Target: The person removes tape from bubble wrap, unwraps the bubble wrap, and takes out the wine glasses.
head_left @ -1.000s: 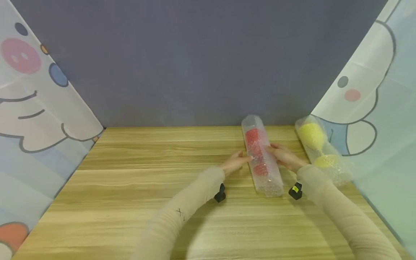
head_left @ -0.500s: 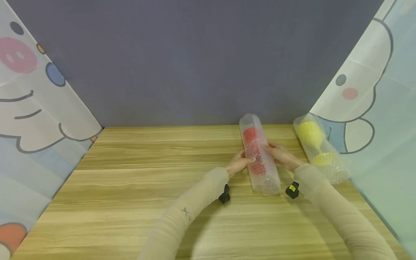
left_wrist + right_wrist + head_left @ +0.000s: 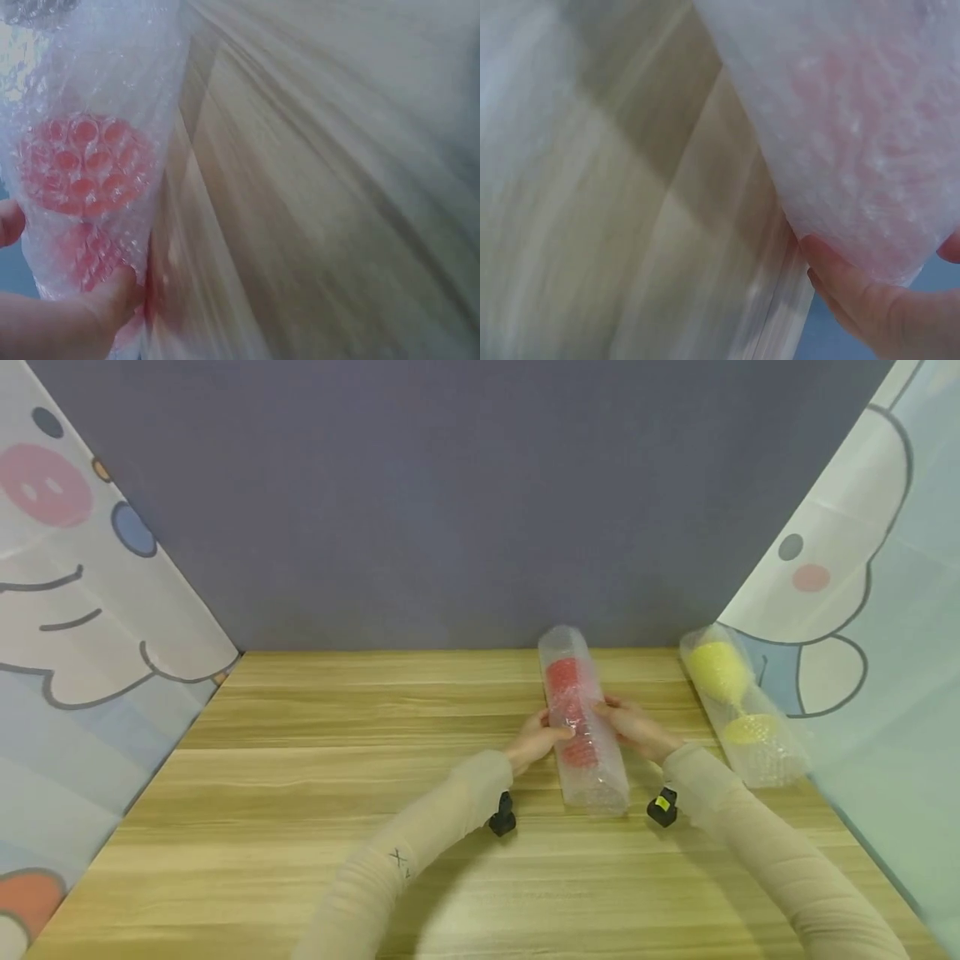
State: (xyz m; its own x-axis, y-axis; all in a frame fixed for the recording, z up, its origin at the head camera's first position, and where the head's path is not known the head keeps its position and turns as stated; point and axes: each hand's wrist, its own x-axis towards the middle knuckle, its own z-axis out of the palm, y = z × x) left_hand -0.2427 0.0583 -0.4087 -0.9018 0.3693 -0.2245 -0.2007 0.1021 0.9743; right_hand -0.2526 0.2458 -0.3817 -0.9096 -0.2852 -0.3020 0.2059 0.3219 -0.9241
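A long bubble-wrapped bundle (image 3: 582, 714) with red parts showing through lies on the table, its far end close to the back wall. My left hand (image 3: 534, 741) grips its left side, the thumb lying over the top of the wrap. From the opposite side my right hand (image 3: 636, 728) holds the bundle, fingertips on the right edge. In the left wrist view a round red part (image 3: 84, 161) shows under the bubbles, beside the left thumb (image 3: 101, 304). The right wrist view has finger and thumb at the end of the wrap (image 3: 855, 142). The fingers underneath are hidden.
To the right, another bubble-wrapped bundle (image 3: 738, 706) with two yellow bulbs inside lies slanted against the patterned side curtain (image 3: 892, 693). A dark wall (image 3: 480, 510) closes off the back of the wooden table (image 3: 337, 793). Small black devices hang below both wrists.
The red bundle has shifted left, both hands moving with it. My left thumb has come further over the wrap. The yellow bundle has stayed in place.
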